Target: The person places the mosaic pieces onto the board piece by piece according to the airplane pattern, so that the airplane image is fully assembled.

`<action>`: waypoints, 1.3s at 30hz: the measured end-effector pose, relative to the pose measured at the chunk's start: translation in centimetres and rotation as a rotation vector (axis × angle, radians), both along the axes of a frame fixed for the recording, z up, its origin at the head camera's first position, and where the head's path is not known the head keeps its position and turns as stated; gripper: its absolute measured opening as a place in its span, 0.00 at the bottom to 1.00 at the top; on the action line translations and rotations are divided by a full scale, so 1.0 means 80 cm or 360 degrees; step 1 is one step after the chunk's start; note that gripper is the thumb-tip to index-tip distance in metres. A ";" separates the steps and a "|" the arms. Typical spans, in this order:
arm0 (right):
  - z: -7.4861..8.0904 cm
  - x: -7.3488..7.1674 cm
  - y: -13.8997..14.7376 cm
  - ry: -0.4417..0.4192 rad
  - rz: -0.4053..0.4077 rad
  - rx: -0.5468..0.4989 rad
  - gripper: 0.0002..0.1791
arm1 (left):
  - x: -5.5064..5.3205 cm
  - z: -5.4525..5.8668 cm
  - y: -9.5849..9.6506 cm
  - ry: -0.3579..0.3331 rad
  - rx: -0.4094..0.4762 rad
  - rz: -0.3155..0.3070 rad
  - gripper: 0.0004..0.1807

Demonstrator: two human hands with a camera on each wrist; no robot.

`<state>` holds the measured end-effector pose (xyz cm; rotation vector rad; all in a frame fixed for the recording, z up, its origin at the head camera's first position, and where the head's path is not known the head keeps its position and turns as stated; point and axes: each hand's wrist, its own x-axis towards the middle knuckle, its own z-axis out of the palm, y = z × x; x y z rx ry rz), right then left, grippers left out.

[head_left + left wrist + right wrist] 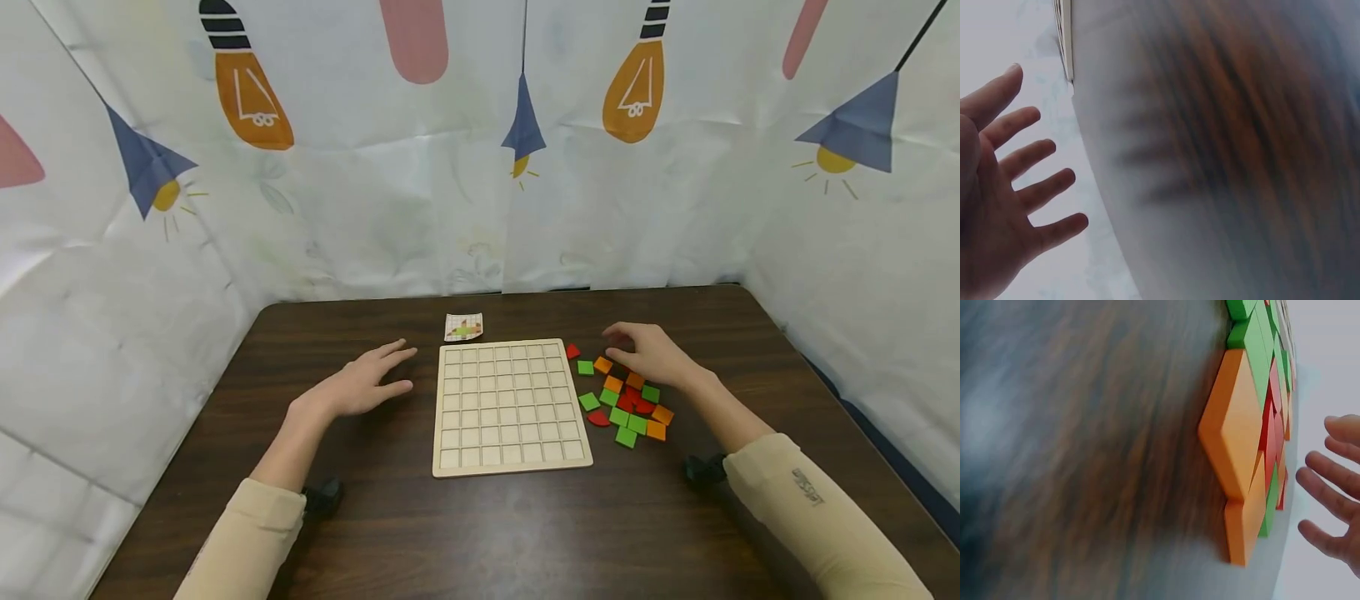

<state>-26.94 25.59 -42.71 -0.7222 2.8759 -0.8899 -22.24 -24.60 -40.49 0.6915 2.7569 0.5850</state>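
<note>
On the table, the board is flanked by the left hand at left and the tiles at right, the card is placed just behind its left part, and the right hand is held at the tiles' far side.

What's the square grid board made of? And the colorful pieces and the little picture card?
Grid board: probably wood, pale and matte, with an unpainted tan look.
Colorful pieces: maybe painted wood or plastic; they're thick, evenly colored and smooth, so I can't be sure.
Picture card: likely thin matte paper, since its lower edge curls a little.
</note>
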 end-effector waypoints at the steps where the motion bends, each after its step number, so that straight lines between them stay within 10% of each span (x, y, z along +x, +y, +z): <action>1: -0.001 -0.002 -0.002 -0.0002 0.0013 -0.0012 0.20 | 0.001 0.001 0.004 -0.0010 0.0012 -0.0024 0.37; 13: -0.007 -0.017 -0.033 -0.0031 0.0117 -0.0013 0.17 | 0.008 -0.004 0.040 -0.0132 0.0010 -0.0206 0.38; 39: -0.010 -0.030 -0.056 -0.0069 0.0166 0.0104 0.15 | 0.023 -0.003 0.059 -0.0247 -0.0268 -0.0211 0.45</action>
